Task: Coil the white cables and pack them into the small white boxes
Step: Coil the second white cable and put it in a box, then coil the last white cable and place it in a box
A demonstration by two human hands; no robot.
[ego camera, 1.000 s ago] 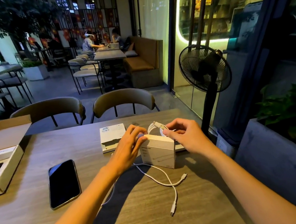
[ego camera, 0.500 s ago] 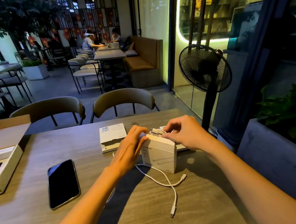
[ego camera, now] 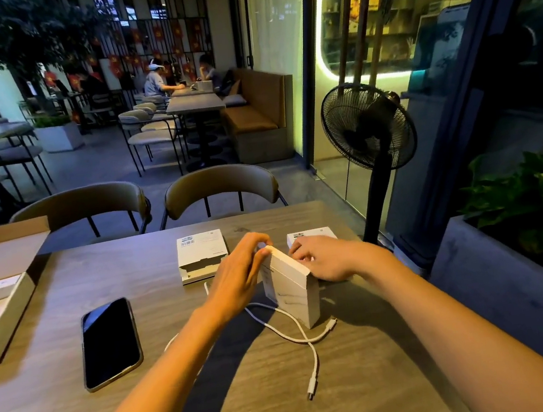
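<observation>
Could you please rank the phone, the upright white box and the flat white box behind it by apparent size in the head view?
1. phone, though nearest the camera
2. upright white box and flat white box: too alike to rank

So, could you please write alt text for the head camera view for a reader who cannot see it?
Both hands, left hand and right hand, hold an upright small white box on a wooden table. A loose white cable trails in front; a dark phone lies to the left, two more white boxes behind.
</observation>
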